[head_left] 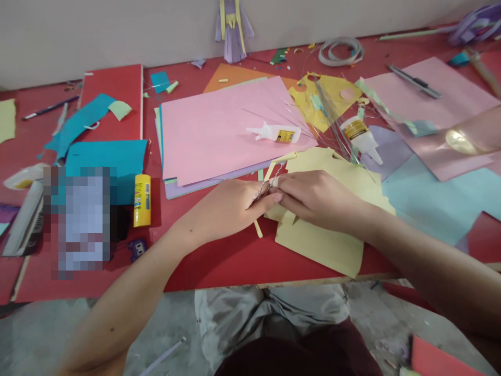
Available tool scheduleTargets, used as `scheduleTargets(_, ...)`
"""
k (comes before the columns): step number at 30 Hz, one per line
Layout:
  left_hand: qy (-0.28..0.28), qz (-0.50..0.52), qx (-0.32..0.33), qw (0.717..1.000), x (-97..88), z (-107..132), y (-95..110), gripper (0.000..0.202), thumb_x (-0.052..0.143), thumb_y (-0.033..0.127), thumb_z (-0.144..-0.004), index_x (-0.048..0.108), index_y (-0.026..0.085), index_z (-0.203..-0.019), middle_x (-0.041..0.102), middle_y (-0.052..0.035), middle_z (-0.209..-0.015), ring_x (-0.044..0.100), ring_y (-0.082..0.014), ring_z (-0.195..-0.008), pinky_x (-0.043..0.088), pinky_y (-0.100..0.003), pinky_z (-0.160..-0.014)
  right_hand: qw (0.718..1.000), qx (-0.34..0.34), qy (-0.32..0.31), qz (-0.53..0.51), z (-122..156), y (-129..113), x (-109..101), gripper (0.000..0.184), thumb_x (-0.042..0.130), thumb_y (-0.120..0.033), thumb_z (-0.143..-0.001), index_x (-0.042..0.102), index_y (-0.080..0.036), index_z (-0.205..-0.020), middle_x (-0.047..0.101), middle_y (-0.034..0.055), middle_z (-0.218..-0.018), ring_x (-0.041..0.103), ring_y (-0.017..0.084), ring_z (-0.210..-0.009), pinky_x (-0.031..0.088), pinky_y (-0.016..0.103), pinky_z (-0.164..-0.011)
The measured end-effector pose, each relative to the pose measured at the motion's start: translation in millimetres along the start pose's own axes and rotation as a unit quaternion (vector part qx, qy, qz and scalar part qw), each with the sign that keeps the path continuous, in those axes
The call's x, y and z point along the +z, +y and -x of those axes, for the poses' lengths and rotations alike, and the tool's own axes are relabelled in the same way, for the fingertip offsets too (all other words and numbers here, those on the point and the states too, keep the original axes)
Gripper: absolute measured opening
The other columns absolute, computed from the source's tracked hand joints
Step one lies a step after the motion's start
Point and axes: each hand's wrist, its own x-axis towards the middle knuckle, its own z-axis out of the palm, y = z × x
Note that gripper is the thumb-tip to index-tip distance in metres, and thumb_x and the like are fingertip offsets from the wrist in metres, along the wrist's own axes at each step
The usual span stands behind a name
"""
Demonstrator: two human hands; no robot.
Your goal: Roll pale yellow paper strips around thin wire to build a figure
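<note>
My left hand point(235, 206) and my right hand point(319, 196) meet above the near part of the red table, fingertips close together. Both are closed in a pinch around a thin, silvery twisted wire point(258, 194). Pale yellow paper strips point(285, 157) stick out above and below the fingers; how they join the wire is hidden. A small whitish piece shows at my right fingertips, too covered to name. Under my right hand lie cut sheets of pale yellow paper point(321, 248).
Pink sheets point(219, 130) with a glue bottle point(287, 134) lie ahead. Another glue bottle point(360, 137) and loose wires point(332, 112) are to the right, near a utility knife point(417, 82). A yellow glue stick point(142, 201) stands left. Another person's arm point(483, 130) reaches in from the right.
</note>
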Motion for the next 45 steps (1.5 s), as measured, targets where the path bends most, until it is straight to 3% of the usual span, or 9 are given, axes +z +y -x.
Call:
scheduleTargets(15, 0.012, -0.018, 0.014, 1.0, 1.7, 0.2, 1.2, 0.038, 0.04, 0.04, -0.099, 0.049, 0.017, -0.07, 0.056, 0.0013, -0.067, 0.048, -0.0111, -0.06, 0.03, -0.027, -0.057, 0.999, 0.016, -0.033, 0.011, -0.5, -1.2, -1.8, 0.026, 0.038, -0.024, -0.095, 0.057, -0.016, -0.079, 0.067, 0.0062, -0.077, 0.06, 0.018, -0.067, 0.036, 0.029, -0.061)
scheduleTargets(45, 0.016, -0.089, 0.037, 0.995, 3.1, 1.3, 3.2, 0.038, 0.037, 0.039, -0.101, 0.059, 0.016, -0.08, 0.062, -0.0021, -0.075, 0.054, -0.0136, -0.063, 0.035, -0.028, -0.058, 0.999, 0.012, -0.044, 0.018, -1.0, -2.0, -2.7, 0.026, 0.037, -0.024, -0.095, 0.056, -0.017, -0.078, 0.066, 0.0058, -0.077, 0.06, 0.018, -0.068, 0.037, 0.028, -0.061)
